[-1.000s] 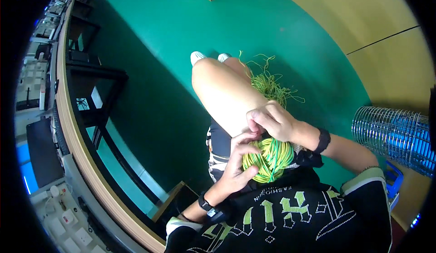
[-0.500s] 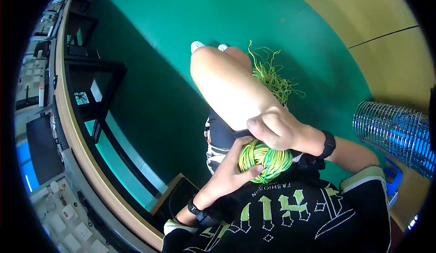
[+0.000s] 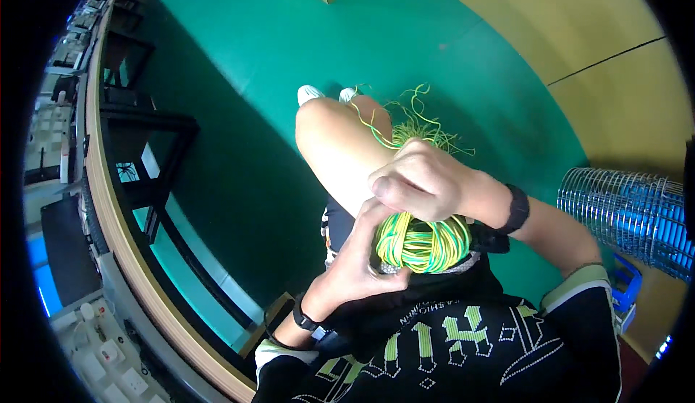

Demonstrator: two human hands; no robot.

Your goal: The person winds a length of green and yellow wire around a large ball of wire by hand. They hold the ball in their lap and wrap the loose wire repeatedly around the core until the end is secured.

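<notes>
A ball of yellow-green electrical wire point(image 3: 428, 247) sits at my lap, wound in bands that cross each other. My left hand point(image 3: 356, 264) curls round its left side, thumb below and fingers above. Over the ball's top, my right hand point(image 3: 426, 182) is closed with the thumb lying along the curled fingers. A strand runs up to that hand from a tangle of loose wire point(image 3: 427, 133) beyond it. What lies inside the right fist is mostly hidden. My bare leg point(image 3: 337, 146) stretches out behind both hands.
Along the left runs a long wooden-edged bench point(image 3: 134, 258) loaded with white electrical parts, with black-framed stools point(image 3: 170, 124) beneath it. At right stand a wire-mesh cylinder point(image 3: 622, 215) with blue contents and a blue plastic item point(image 3: 626, 283). A yellow wall point(image 3: 594, 34) borders the green floor point(image 3: 275, 34).
My right hand has lifted away from me, off the ball. The ball has turned, showing its bands differently, and my left fingers have shifted up its side. Loose strands have been drawn nearer my right hand.
</notes>
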